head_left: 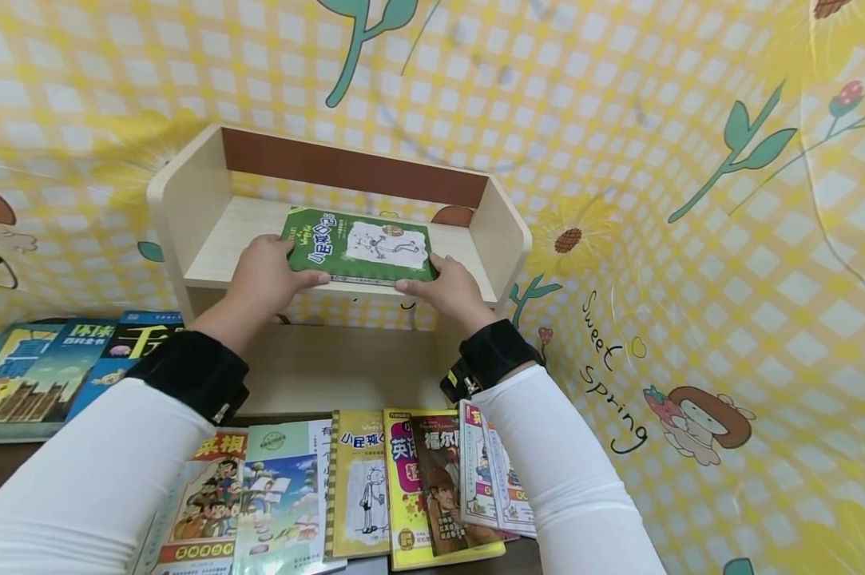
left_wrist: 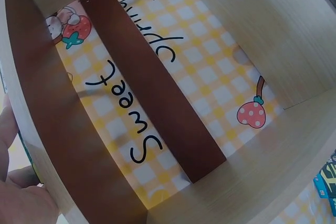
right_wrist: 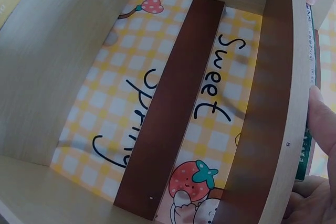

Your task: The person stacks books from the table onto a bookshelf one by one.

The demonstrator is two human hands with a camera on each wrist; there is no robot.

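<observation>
On the shelf (head_left: 216, 247), both hands' grip, left hand (head_left: 267, 267) and right hand (head_left: 450, 287), clasps the green book (head_left: 360, 246) between them

it looks like a children's reading corner: a small wooden shelf (head_left: 209, 192), many picture books (head_left: 360, 487) on the table, and a cartoon yellow checked backdrop (head_left: 691, 160).

Book (head_left: 359, 245) flat on shelf (head_left: 209, 263); more books (head_left: 360, 487) on table before it.
</observation>
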